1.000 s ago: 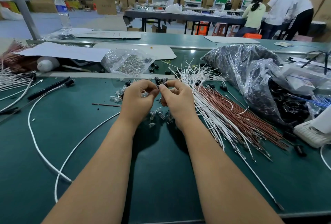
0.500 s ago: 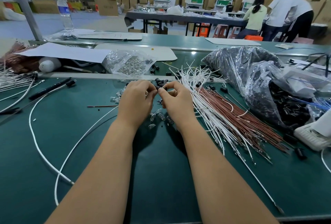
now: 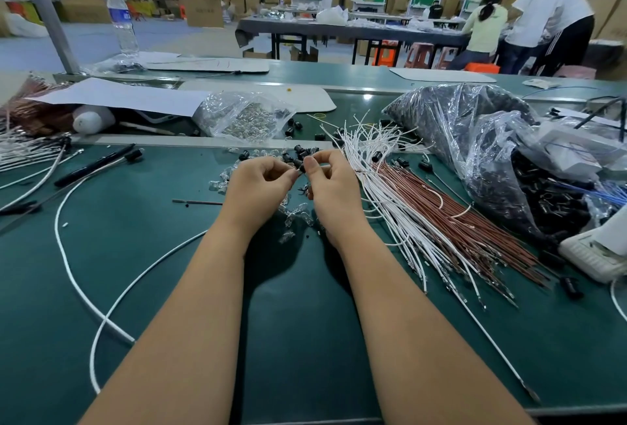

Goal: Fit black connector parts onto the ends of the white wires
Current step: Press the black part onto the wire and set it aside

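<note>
My left hand [image 3: 259, 187] and my right hand [image 3: 330, 187] meet fingertip to fingertip over the green table [image 3: 169, 272]. Between their pinching fingers sits a small black connector part [image 3: 299, 164]. Whether a wire end is in it I cannot tell. More loose black connector parts [image 3: 298, 151] lie just beyond my fingers. A bundle of white wires [image 3: 390, 193] fans out to the right of my right hand, beside brown wires [image 3: 475, 231]. Small clear parts [image 3: 295, 217] lie scattered under my wrists.
A clear bag of black parts [image 3: 481, 153] bulks at the right, a bag of clear parts [image 3: 244, 115] at the back. Long white cables [image 3: 68, 255] loop across the left. A black pen [image 3: 95, 165] lies at left. People work at a far table [image 3: 356, 29].
Both hands stay together at the same spot; the fingers have shifted slightly around the small black part. The camera has dipped a little.
</note>
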`<state>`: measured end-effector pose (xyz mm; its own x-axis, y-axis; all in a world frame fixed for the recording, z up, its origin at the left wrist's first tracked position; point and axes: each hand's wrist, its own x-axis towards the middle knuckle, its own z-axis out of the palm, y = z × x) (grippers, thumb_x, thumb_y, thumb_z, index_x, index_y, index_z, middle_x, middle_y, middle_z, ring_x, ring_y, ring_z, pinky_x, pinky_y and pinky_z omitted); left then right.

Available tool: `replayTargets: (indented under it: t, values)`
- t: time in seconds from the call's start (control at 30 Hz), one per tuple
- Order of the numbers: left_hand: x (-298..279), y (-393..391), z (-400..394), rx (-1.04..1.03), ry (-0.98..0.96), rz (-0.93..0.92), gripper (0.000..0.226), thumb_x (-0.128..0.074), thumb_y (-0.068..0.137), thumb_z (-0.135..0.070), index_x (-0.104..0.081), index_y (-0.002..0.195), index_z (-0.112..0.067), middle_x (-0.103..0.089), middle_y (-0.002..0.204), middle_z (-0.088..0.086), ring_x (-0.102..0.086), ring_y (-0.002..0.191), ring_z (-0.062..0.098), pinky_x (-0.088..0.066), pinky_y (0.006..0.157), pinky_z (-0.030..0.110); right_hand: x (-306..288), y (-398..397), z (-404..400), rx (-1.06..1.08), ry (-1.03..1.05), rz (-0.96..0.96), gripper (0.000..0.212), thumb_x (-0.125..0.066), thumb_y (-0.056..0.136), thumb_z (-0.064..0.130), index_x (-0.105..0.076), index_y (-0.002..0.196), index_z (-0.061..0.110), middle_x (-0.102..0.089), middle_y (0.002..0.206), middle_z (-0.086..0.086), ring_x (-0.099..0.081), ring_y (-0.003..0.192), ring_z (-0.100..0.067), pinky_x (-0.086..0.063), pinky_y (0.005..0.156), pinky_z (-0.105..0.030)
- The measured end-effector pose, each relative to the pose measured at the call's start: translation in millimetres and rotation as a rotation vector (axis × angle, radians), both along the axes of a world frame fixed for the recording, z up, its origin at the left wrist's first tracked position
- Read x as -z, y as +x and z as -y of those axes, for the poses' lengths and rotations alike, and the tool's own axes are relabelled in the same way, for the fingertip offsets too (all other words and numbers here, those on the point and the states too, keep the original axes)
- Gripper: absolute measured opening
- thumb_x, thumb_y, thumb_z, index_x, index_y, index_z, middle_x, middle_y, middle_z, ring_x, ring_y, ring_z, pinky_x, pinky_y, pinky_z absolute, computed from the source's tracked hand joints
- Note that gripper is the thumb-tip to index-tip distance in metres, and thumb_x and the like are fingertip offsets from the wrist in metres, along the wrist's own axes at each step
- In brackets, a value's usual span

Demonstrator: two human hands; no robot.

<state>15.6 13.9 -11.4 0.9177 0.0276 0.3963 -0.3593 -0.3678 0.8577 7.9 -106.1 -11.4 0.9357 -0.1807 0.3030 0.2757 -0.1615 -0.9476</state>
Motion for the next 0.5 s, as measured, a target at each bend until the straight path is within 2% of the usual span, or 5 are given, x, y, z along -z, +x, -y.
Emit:
replayTargets:
  t: [0.07,0.2,0.4,0.5]
  values:
    - [0.2,-1.0,0.5,0.008,0.003,-0.015,0.009,-0.068,0.088,-0.012,-0.069,0.079,-0.011,-0.063,0.066,0.007,-0.049,0.06,0.013,-0.041,0.062,0.025,0.9,0.1,0.4,-0.008,-0.017,-0.017,0.009,-0.053,0.098,0.023,-0.053,0.091,0.018,-0.052,0.073,0.0,-0.048,0.064,-0.016,-0.042,0.061,-0.033]
    - [0.2,-3.0,3.7,0.032,0.007,-0.027,0.006,-0.067,0.088,-0.009,-0.07,0.083,-0.006,-0.064,0.07,0.014,-0.05,0.063,0.016,-0.042,0.062,0.025,3.6,0.3,1.2,-0.016,-0.016,-0.068,0.008,-0.052,0.098,0.025,-0.053,0.092,0.02,-0.052,0.075,-0.001,-0.05,0.065,-0.018,-0.045,0.065,-0.037]
    - [1.5,-1.9,4.1,0.026,0.017,-0.026,0.008,-0.066,0.088,-0.008,-0.07,0.081,-0.008,-0.059,0.062,0.001,-0.046,0.056,0.01,-0.038,0.055,0.02,4.0,-0.5,0.4,-0.029,-0.017,-0.088,0.011,-0.054,0.098,0.025,-0.054,0.098,0.015,-0.052,0.075,-0.001,-0.047,0.061,-0.014,-0.04,0.056,-0.028]
    - [2.1,-1.3,5.1,0.016,0.016,-0.015,0.01,-0.066,0.088,-0.007,-0.07,0.079,-0.008,-0.059,0.06,-0.002,-0.046,0.053,0.007,-0.038,0.054,0.018,4.2,-1.1,-0.1,-0.028,-0.013,-0.089,0.012,-0.054,0.098,0.025,-0.053,0.099,0.013,-0.052,0.076,-0.003,-0.046,0.06,-0.015,-0.038,0.055,-0.028]
